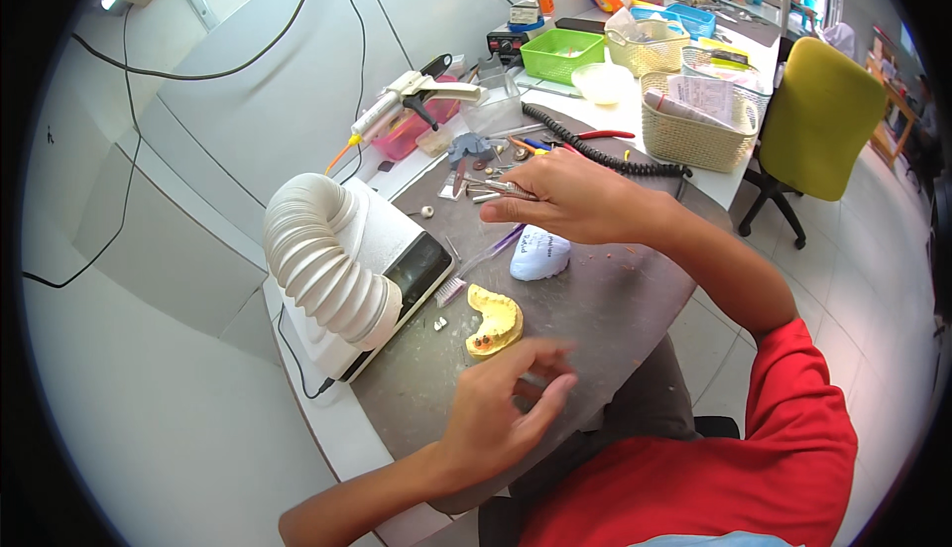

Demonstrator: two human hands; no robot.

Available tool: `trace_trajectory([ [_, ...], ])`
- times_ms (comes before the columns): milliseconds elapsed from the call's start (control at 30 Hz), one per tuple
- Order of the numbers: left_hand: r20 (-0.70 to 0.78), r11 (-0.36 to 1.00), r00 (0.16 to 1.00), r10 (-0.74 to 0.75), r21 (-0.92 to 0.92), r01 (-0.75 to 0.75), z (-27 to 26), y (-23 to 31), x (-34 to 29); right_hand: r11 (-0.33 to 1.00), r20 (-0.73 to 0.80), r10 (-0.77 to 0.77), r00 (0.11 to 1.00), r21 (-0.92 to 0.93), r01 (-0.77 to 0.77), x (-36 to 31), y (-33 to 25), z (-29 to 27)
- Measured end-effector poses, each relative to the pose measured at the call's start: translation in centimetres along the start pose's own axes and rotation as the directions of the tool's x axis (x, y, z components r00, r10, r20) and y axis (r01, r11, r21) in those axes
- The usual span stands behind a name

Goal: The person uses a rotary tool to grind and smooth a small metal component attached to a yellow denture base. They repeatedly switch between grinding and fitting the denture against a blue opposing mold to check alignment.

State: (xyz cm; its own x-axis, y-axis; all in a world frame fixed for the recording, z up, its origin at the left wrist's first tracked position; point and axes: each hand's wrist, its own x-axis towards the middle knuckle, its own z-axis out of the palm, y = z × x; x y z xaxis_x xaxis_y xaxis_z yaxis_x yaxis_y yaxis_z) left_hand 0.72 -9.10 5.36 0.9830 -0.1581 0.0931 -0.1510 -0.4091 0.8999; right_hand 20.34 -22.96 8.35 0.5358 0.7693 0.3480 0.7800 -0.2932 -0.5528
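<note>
My left hand [511, 403] hovers just in front of a yellow plaster dental cast [494, 321], slightly blurred. Its fingers are loosely bent, with the thumb apart and nothing visible between them. The horseshoe-shaped cast lies on the dark worktop and carries small dark and orange spots at its near end. Farther off, my right hand [560, 200] is closed around a slim silver metal tool [508, 188] whose exact kind I cannot make out, above a cluster of small tools. Below that hand lies a pale blue-white moulded piece [540, 253] with handwriting on it.
A white box-like machine with a ribbed hose [322, 259] stands at the left. Nearby are a purple-handled brush [486, 255] and small white pieces [440, 324]. Behind lie a glue gun [407, 101], a black coiled cord [595, 150], a green basket [562, 56] and woven baskets [694, 135].
</note>
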Motion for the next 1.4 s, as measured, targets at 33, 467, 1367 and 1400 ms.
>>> trace_trajectory([
  [33,0.056,0.985,0.995,-0.080,-0.151,0.088,1.3,-0.2,0.9,0.999,0.029,0.031,0.999,0.032,-0.032,-0.3,-0.7,-0.6],
  [467,0.101,0.629,0.993,0.065,-0.776,0.037,6.2,-2.8,9.9,0.923,0.327,0.205,0.922,0.248,-0.293,-2.5,0.6,-2.5],
  [1367,-0.051,0.518,0.996,-0.068,-0.855,-0.008,7.5,-3.4,10.4,0.903,0.099,0.386,0.917,0.166,-0.398,5.3,-0.4,-0.1],
  [1400,-0.050,0.518,0.997,-0.067,-0.855,-0.009,7.4,-3.4,10.4,0.910,0.103,0.371,0.923,0.160,-0.384,5.3,-0.3,0.0],
])
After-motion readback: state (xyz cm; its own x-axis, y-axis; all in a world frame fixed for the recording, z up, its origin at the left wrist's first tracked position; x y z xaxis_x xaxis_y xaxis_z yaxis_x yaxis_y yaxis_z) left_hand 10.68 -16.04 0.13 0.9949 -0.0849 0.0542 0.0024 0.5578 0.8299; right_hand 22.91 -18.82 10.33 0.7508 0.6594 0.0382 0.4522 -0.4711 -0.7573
